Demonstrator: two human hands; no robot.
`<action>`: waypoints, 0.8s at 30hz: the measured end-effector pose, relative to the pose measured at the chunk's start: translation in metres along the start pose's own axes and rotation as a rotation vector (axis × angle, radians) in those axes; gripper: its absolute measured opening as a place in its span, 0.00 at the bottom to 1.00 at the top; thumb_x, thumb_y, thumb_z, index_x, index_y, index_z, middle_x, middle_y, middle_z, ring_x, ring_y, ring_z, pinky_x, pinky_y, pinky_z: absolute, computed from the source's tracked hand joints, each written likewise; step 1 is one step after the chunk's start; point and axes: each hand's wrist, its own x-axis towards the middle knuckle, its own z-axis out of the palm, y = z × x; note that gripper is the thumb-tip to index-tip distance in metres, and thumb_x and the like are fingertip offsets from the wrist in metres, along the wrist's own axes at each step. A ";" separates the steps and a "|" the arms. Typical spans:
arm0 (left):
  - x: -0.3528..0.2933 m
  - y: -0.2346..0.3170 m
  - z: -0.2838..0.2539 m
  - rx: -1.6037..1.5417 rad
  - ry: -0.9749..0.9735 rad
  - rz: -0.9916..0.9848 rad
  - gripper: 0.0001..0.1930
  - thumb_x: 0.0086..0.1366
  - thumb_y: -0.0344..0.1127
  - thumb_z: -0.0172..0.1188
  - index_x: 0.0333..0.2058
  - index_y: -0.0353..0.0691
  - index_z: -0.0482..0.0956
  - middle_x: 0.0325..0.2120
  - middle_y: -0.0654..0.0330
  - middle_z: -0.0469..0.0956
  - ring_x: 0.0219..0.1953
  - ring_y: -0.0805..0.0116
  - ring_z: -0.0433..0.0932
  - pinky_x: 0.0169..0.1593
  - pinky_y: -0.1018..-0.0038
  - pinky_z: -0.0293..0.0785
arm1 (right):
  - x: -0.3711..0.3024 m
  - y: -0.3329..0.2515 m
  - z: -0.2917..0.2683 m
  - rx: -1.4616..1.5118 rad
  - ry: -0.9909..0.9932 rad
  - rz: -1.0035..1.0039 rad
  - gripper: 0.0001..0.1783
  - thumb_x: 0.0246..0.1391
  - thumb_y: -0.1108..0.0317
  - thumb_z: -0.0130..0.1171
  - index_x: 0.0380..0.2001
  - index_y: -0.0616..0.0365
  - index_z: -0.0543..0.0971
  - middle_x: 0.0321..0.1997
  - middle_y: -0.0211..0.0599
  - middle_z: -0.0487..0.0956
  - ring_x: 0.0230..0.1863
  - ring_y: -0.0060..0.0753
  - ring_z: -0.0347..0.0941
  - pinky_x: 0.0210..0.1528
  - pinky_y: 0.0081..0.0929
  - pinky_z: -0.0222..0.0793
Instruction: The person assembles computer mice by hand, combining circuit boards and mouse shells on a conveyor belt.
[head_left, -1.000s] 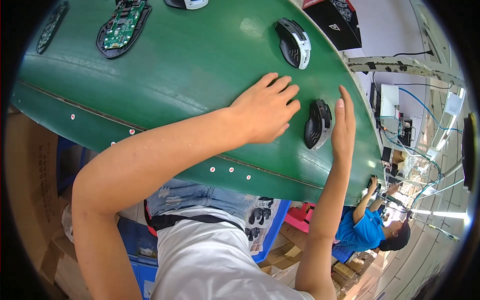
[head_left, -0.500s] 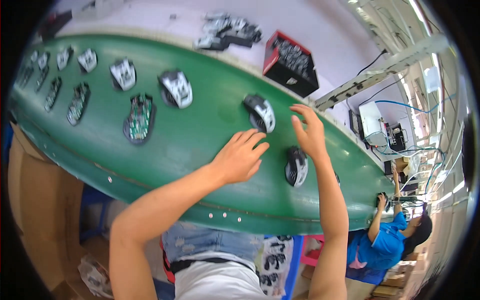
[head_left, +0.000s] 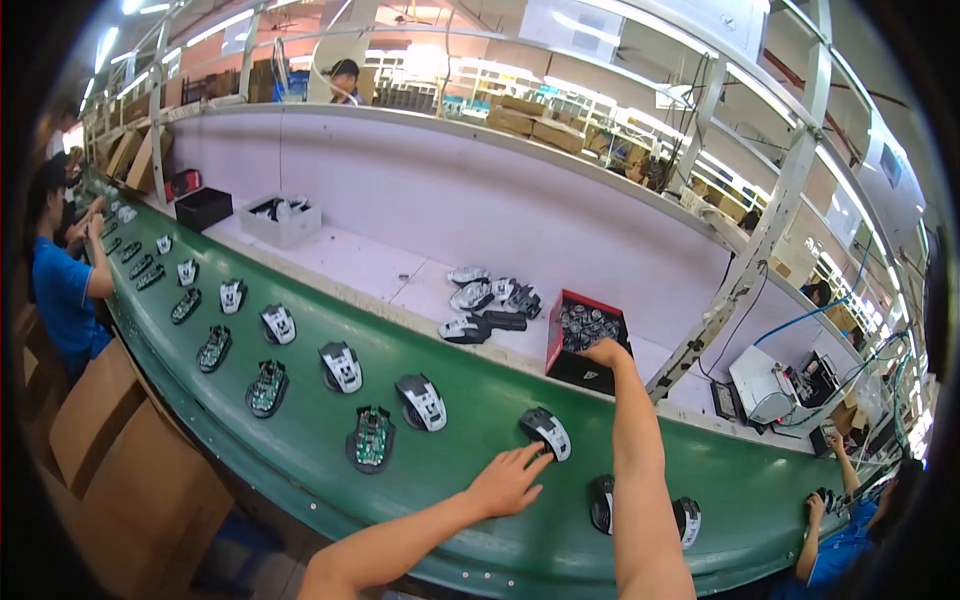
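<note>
One right hand [head_left: 607, 352]; one box [head_left: 572, 371].

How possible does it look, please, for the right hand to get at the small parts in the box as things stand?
Probably yes: the box is open on top, the right hand is at its near rim, and the small parts show just beyond.

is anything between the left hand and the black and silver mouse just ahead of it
Nothing visible: the left hand has its fingers reaching the near edge of the black and silver mouse; whether they touch is hard to tell.
</note>
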 end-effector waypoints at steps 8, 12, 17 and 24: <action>0.022 0.008 -0.010 -0.074 -0.019 0.006 0.28 0.56 0.36 0.66 0.56 0.37 0.74 0.62 0.43 0.68 0.59 0.43 0.72 0.61 0.55 0.70 | -0.005 -0.006 -0.005 0.121 0.109 0.091 0.39 0.55 0.28 0.53 0.39 0.57 0.87 0.48 0.54 0.83 0.51 0.58 0.79 0.57 0.47 0.73; 0.024 0.010 -0.006 -0.050 -0.080 -0.028 0.27 0.57 0.35 0.66 0.56 0.36 0.74 0.63 0.45 0.67 0.61 0.43 0.70 0.63 0.55 0.68 | -0.033 -0.031 -0.009 0.347 0.235 0.116 0.29 0.47 0.35 0.66 0.38 0.49 0.88 0.45 0.44 0.86 0.51 0.50 0.81 0.55 0.42 0.75; 0.019 0.012 -0.008 -0.068 -0.081 -0.026 0.26 0.57 0.33 0.66 0.55 0.34 0.75 0.64 0.45 0.66 0.62 0.42 0.69 0.64 0.55 0.67 | -0.067 -0.058 -0.013 0.547 0.488 0.194 0.16 0.42 0.52 0.74 0.33 0.46 0.86 0.39 0.34 0.87 0.45 0.41 0.83 0.50 0.38 0.78; 0.029 0.016 -0.006 -0.085 -0.094 -0.026 0.27 0.56 0.31 0.65 0.56 0.34 0.74 0.64 0.45 0.66 0.63 0.42 0.68 0.64 0.54 0.67 | -0.083 -0.044 -0.013 0.822 0.953 0.089 0.14 0.50 0.65 0.69 0.38 0.55 0.78 0.32 0.37 0.85 0.36 0.38 0.83 0.40 0.36 0.77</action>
